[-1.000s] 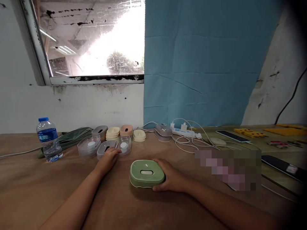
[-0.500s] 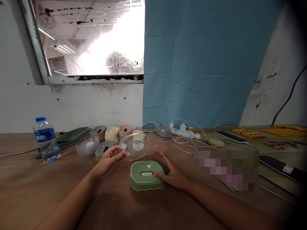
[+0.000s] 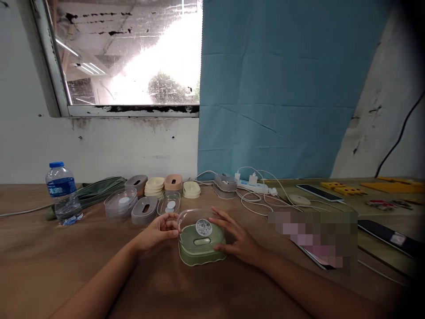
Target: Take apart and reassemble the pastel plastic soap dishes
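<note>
The clear lid (image 3: 199, 221) sits right over the green box (image 3: 202, 248), long side left-to-right; left hand (image 3: 157, 232) pinches its edge, right hand (image 3: 237, 239) spread open beside it.

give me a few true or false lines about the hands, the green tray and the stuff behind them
1. A clear lid sits over the green tray. True.
2. The left hand touches the lid's left edge. True.
3. The right hand holds the water bottle. False: it is at the tray's right side; the bottle stands far left, untouched.
4. The bottle's cap is red. False: it is blue.
5. A power strip with white cables lies near the blue cloth. True.
</note>
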A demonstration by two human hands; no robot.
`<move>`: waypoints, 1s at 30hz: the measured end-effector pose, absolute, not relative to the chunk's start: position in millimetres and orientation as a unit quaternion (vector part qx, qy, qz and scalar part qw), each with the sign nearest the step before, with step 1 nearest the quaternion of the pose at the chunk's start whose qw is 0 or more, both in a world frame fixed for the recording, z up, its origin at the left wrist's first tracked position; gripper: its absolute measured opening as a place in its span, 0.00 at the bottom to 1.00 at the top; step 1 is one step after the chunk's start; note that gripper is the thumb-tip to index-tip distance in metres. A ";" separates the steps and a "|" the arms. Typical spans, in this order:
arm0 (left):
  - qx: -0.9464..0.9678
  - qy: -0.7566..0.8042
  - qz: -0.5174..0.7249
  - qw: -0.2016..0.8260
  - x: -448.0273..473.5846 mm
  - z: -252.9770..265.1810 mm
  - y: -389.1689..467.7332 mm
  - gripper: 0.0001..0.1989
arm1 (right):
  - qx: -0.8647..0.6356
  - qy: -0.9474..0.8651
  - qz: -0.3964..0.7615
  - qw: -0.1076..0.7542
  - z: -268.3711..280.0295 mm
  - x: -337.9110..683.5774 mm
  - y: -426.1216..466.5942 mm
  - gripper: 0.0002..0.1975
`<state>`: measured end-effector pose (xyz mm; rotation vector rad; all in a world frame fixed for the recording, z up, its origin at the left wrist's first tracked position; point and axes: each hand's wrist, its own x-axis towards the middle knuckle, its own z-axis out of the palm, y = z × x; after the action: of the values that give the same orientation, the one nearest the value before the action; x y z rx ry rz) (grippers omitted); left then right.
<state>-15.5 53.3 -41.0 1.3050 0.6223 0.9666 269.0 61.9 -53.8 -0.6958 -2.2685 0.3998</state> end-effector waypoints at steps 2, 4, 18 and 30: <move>0.582 0.274 0.422 0.639 -17.2 -43.6 55.3 0.23 | -0.275 -0.878 0.165 0.355 -52.2 269.3 61.7 0.30; 0.592 0.277 0.419 0.630 -18.7 -45.6 56.9 0.24 | -0.280 -0.878 0.182 0.344 -50.1 269.1 61.4 0.30; 0.694 0.323 0.319 0.559 -12.0 -51.4 54.8 0.23 | -0.221 -0.910 0.245 0.251 -47.6 274.2 65.9 0.43; 0.801 0.314 0.253 0.443 -13.4 -47.7 47.0 0.41 | -0.295 -0.887 0.246 0.256 -44.5 268.5 64.5 0.37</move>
<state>-13.4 47.0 -47.7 1.9863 0.7798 0.6265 268.5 64.5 -44.5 -0.8000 -2.4088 0.6678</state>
